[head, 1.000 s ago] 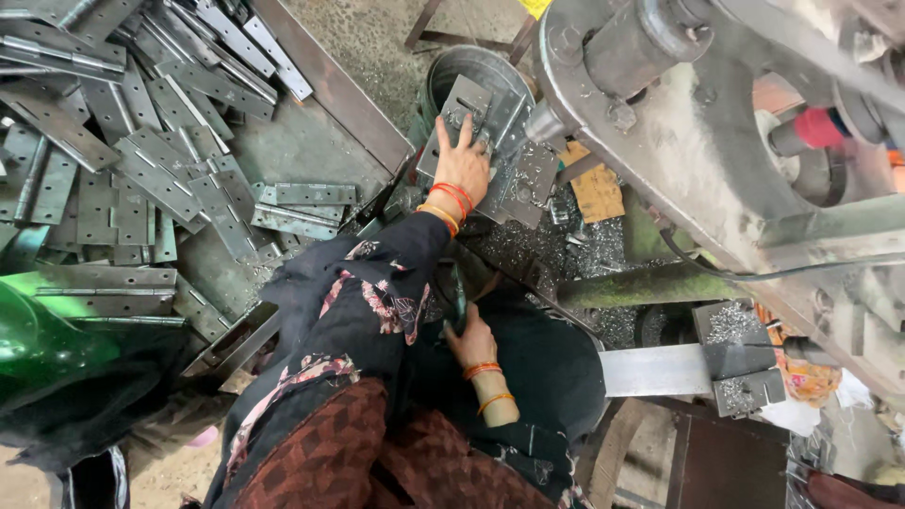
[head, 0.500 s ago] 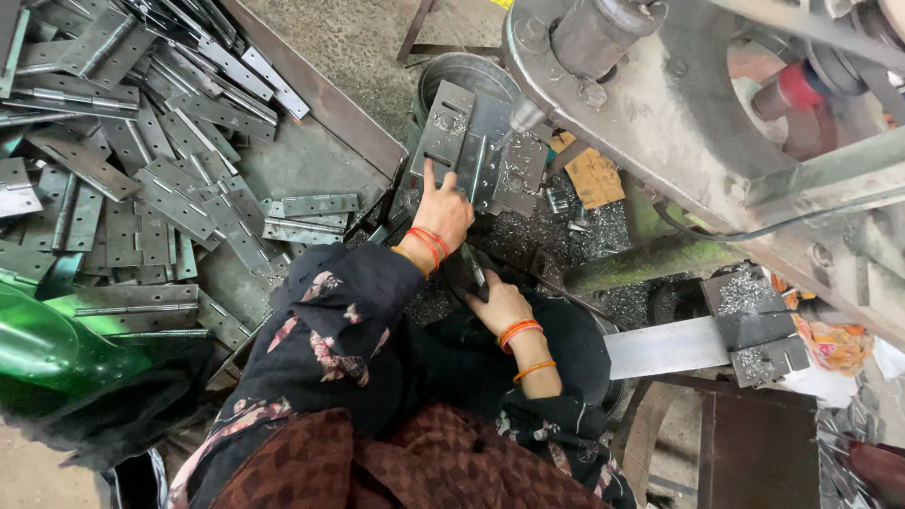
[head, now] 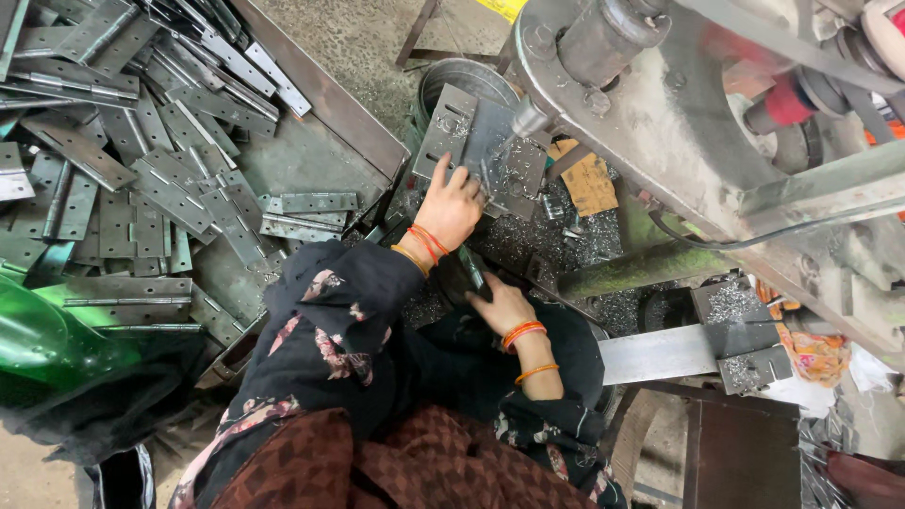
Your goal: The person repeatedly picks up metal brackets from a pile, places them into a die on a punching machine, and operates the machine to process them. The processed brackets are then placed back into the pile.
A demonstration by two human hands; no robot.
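- Grimy workshop floor (head: 368, 42) shows at 12 o'clock, speckled with metal shavings, with a grey machine frame (head: 679, 132) filling the 1 to 3 o'clock side.
- A heap of flat hinges (head: 123, 179) lies in a shallow metal tray (head: 320, 94) from 9 to 11 o'clock; a green plastic sheet (head: 38, 339) sits at 8 o'clock.
- The left hand (head: 451, 209) rests with spread fingers on a perforated metal plate (head: 471, 132) just above centre; it presses flat on the plate, not closed around it.
- The plate lies under the drill tip (head: 525, 121) of the machine, over a round metal bucket (head: 452, 80).
- The right hand (head: 500, 303) sits below centre, fingers curled around a dark handle (head: 471, 269); the grip itself is partly hidden.
- Both wrists carry orange bangles (head: 426, 243).
- Shavings (head: 537, 236) cover the counter around the plate, and a steel bar (head: 679, 349) juts out at 4 o'clock.
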